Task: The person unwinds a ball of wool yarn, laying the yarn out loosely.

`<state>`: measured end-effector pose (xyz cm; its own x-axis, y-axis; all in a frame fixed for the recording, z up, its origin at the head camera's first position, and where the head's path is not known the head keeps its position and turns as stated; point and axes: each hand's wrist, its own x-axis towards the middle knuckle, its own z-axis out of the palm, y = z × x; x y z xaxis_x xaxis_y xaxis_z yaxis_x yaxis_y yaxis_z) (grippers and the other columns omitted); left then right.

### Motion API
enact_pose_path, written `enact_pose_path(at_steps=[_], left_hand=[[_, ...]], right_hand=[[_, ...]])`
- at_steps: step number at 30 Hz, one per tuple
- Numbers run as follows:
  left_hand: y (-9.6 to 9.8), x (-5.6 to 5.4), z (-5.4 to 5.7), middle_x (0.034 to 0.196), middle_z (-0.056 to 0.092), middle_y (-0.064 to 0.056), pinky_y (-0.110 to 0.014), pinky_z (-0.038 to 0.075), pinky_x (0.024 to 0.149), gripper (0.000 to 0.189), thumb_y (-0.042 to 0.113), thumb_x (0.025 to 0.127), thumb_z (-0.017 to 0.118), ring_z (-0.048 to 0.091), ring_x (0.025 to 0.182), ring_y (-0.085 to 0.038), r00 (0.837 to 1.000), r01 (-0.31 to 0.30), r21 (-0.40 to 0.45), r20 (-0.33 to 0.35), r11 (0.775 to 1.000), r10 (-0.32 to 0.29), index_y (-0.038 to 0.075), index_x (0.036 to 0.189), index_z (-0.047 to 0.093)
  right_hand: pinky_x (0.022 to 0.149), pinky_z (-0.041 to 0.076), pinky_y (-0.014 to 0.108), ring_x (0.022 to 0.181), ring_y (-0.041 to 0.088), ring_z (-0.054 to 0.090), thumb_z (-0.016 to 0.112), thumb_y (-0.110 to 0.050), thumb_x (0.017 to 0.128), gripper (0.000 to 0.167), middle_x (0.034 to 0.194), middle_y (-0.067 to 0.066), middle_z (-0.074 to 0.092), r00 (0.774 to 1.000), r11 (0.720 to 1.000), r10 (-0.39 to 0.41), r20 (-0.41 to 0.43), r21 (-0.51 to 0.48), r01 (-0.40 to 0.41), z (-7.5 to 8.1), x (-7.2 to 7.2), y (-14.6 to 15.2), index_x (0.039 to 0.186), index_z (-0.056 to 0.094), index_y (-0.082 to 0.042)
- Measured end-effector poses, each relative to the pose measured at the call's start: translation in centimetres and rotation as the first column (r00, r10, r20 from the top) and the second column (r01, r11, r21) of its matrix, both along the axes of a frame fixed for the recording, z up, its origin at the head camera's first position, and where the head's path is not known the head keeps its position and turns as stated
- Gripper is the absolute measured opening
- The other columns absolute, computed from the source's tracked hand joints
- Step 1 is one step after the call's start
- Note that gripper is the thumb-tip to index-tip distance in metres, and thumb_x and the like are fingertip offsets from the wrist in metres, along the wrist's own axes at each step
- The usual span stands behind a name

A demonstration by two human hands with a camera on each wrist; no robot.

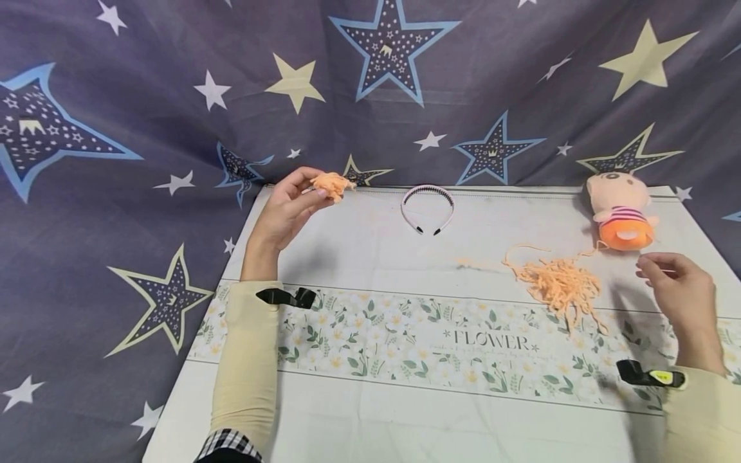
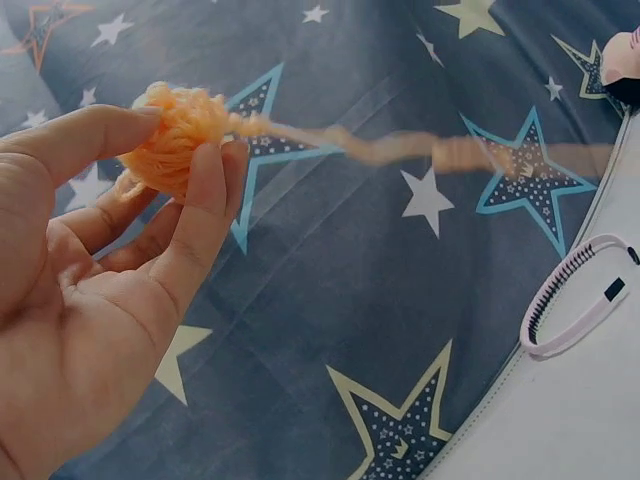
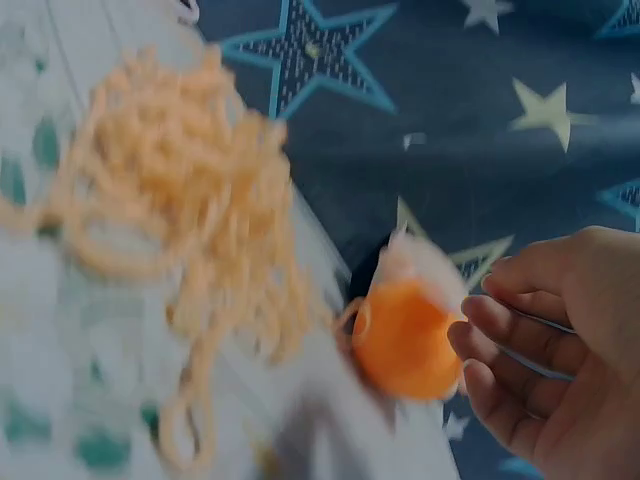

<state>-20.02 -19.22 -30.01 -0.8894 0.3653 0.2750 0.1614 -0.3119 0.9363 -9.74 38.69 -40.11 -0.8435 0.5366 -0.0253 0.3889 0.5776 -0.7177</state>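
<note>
My left hand (image 1: 285, 209) is raised over the far left of the table. Between its thumb and fingertips it pinches a small ball of peach yarn (image 2: 180, 135). From that ball a blurred strand (image 2: 390, 148) stretches off to the right in the left wrist view. A loose, tangled heap of the same yarn (image 1: 560, 286) lies on the right half of the table. Beyond the heap, to its right, my right hand (image 1: 682, 289) hovers with loosely bent fingers and nothing visible in them. The plush doll (image 1: 625, 212) in orange bottoms is just past that hand.
A pale pink headband (image 1: 405, 209) with dark toothed inner edge lies at the table's back middle. The white table cover (image 1: 370, 411) carries a floral band. Behind it hangs a dark curtain (image 1: 359, 128) with stars, meeting the table's back edge.
</note>
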Motion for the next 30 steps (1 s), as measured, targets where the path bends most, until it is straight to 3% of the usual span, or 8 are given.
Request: enact_pose_path(at_steps=[3,6,9,14,17,22,26,30], left_hand=[[0.3,0.1,0.3,0.108,0.062,-0.008,-0.030,0.054,0.090,0.024,-0.008,0.091,0.055,0.063,0.097,-0.019,1.000,0.012,-0.022,-0.021,1.000,-0.012,0.005,0.110,0.060],[0.8,0.3,0.7,0.107,0.063,-0.007,-0.030,0.054,0.090,0.027,-0.009,0.091,0.054,0.063,0.097,-0.017,0.999,0.025,-0.046,-0.043,0.999,-0.027,0.006,0.112,0.061],[1.5,0.6,0.9,0.107,0.063,-0.006,-0.027,0.054,0.087,0.030,-0.010,0.091,0.053,0.062,0.095,-0.015,0.998,0.036,-0.074,-0.057,0.997,-0.040,0.008,0.113,0.061],[2.8,1.0,1.0,0.113,0.062,-0.003,-0.025,0.053,0.082,0.030,-0.008,0.092,0.053,0.060,0.092,-0.014,0.995,0.043,-0.134,-0.088,0.990,-0.055,0.010,0.114,0.062],[3.5,1.2,1.0,0.113,0.062,-0.003,-0.025,0.053,0.080,0.028,-0.006,0.092,0.054,0.060,0.091,-0.014,0.992,0.056,-0.159,-0.104,0.986,-0.073,0.009,0.115,0.061],[4.6,1.6,0.8,0.114,0.061,-0.002,-0.025,0.053,0.081,0.028,-0.006,0.091,0.054,0.061,0.091,-0.013,0.990,0.083,-0.171,-0.099,0.982,-0.101,0.009,0.113,0.059],[5.4,1.7,0.6,0.115,0.059,-0.002,-0.026,0.054,0.082,0.028,-0.007,0.091,0.053,0.063,0.092,-0.012,0.987,0.130,-0.173,-0.072,0.976,-0.144,0.010,0.113,0.058],[5.9,1.7,0.4,0.115,0.056,-0.006,-0.031,0.057,0.085,0.027,-0.007,0.092,0.051,0.065,0.093,-0.014,0.983,0.166,-0.157,-0.054,0.974,-0.177,0.008,0.114,0.056]], right_hand=[[0.061,0.039,0.008,0.071,-0.013,0.045,0.051,-0.037,0.097,0.036,0.078,-0.031,0.045,0.999,1.000,0.012,-0.038,0.014,-0.012,1.3,-0.4,-1.7,0.119,0.058,-0.011],[0.063,0.039,0.006,0.072,-0.010,0.049,0.057,-0.032,0.095,0.026,0.080,-0.031,0.049,0.983,0.997,0.070,-0.172,-0.008,-0.072,2.7,-1.1,-3.8,0.112,0.063,-0.013],[0.066,0.040,0.005,0.074,-0.009,0.053,0.062,-0.023,0.093,0.020,0.082,-0.030,0.055,0.928,0.981,0.181,-0.326,-0.004,-0.193,4.1,-1.8,-6.3,0.108,0.066,-0.011],[0.075,0.044,0.005,0.081,-0.009,0.058,0.065,-0.012,0.091,0.022,0.089,-0.027,0.060,0.799,0.920,0.356,-0.484,0.032,-0.390,6.3,-3.1,-11.8,0.110,0.065,-0.001],[0.079,0.046,0.007,0.083,-0.006,0.060,0.066,-0.003,0.089,0.022,0.094,-0.018,0.063,0.695,0.859,0.447,-0.563,0.054,-0.509,7.4,-3.9,-15.5,0.109,0.063,0.004],[0.082,0.050,0.013,0.086,-0.001,0.060,0.066,0.002,0.087,0.023,0.099,0.008,0.069,0.524,0.708,0.596,-0.609,0.090,-0.701,8.1,-5.1,-21.5,0.110,0.064,0.003],[0.084,0.052,0.019,0.089,0.006,0.062,0.066,-0.008,0.089,0.026,0.104,0.011,0.069,0.457,0.599,0.699,-0.550,0.101,-0.794,7.8,-5.7,-25.4,0.114,0.064,-0.001],[0.076,0.054,0.023,0.088,0.014,0.064,0.065,-0.017,0.092,0.023,0.104,0.006,0.069,0.441,0.535,0.753,-0.489,0.064,-0.843,7.3,-6.0,-27.9,0.112,0.067,-0.005]])
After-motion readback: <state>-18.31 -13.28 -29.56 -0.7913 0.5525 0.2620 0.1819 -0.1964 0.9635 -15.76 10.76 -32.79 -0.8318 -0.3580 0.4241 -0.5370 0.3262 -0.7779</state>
